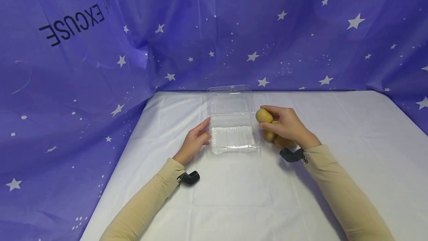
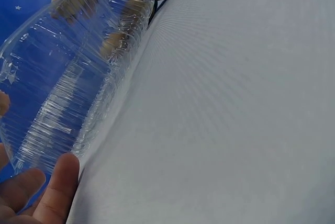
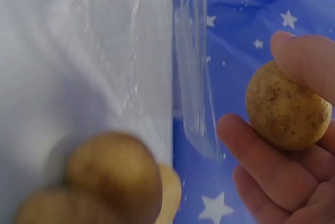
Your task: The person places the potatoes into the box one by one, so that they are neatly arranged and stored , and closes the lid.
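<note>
A clear plastic clamshell box (image 1: 234, 137) lies on the table with its lid (image 1: 230, 101) folded back at the far side. At the box's left wall, the left hand (image 1: 195, 138) rests its fingers against the plastic; in the left wrist view its fingertips (image 2: 64, 174) touch the near end. Between thumb and fingers, the right hand (image 1: 284, 124) holds a potato (image 1: 264, 115) just off the box's right wall; the right wrist view shows this brown, speckled potato (image 3: 285, 106) closely. Below that hand several more potatoes (image 3: 118, 174) sit on the table, partly hidden by it in the head view.
A white cloth (image 1: 227, 196) covers the table. Behind it and at the left hangs a purple-blue curtain (image 1: 187, 29) with white stars and lettering. A black wrist camera (image 1: 188, 177) is on the left wrist, another dark one (image 1: 291, 155) on the right.
</note>
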